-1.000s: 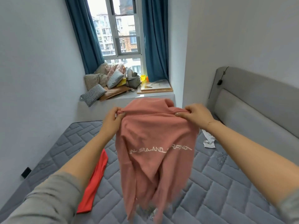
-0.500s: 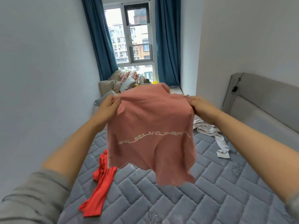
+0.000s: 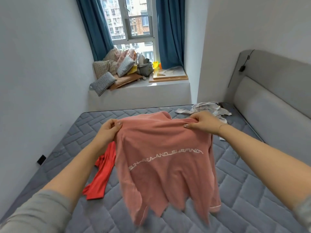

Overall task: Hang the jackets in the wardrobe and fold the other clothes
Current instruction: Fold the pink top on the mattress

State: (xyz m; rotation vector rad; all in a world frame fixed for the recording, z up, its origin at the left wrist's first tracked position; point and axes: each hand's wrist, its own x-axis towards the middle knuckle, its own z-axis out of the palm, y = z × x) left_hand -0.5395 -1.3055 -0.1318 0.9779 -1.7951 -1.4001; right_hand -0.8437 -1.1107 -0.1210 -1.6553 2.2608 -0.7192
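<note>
A pink top (image 3: pixel 161 165) with white lettering across it hangs in the air over the bed. My left hand (image 3: pixel 107 130) pinches its upper left edge and my right hand (image 3: pixel 202 122) pinches its upper right edge. The cloth drapes down, and its lower hem is blurred just above the mattress. A red garment (image 3: pixel 101 175) lies crumpled on the mattress, below my left forearm and partly hidden behind the pink top. A white patterned garment (image 3: pixel 210 109) lies bunched near the headboard, beyond my right hand.
The grey quilted mattress (image 3: pixel 244 190) fills the lower view. A grey padded headboard (image 3: pixel 272 105) stands on the right. Walls close in on the left and far right. A window ledge (image 3: pixel 143 91) beyond the bed holds pillows, a bag and a wooden board.
Both hands have come down with the pink top, from window height to just above the mattress. The top hangs longer and flatter, lettering facing me. The view has tilted down.
</note>
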